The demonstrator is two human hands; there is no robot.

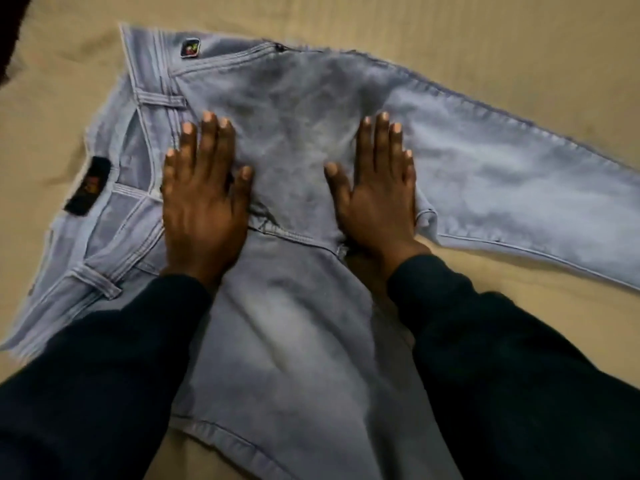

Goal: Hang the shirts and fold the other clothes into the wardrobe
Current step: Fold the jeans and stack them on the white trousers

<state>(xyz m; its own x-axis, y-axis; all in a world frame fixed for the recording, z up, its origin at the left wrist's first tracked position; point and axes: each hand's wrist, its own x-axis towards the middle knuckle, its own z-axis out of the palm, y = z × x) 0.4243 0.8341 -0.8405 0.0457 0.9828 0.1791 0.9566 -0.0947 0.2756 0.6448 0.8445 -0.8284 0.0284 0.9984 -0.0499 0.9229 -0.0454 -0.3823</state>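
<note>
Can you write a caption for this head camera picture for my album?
Both hands, left hand and right hand, press flat on pale blue jeans spread over a tan bed sheet.

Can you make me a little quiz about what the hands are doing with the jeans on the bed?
1. True or false: both hands lie flat, fingers straight, on the light blue denim jeans.
2. Which hand is nearer the waistband: A) left hand B) right hand?
3. Fill in: the small dark rectangular label sits at the jeans' ____.

Key: 1 true. 2 A. 3 waistband. The jeans rest on a beige bedsheet.
</note>
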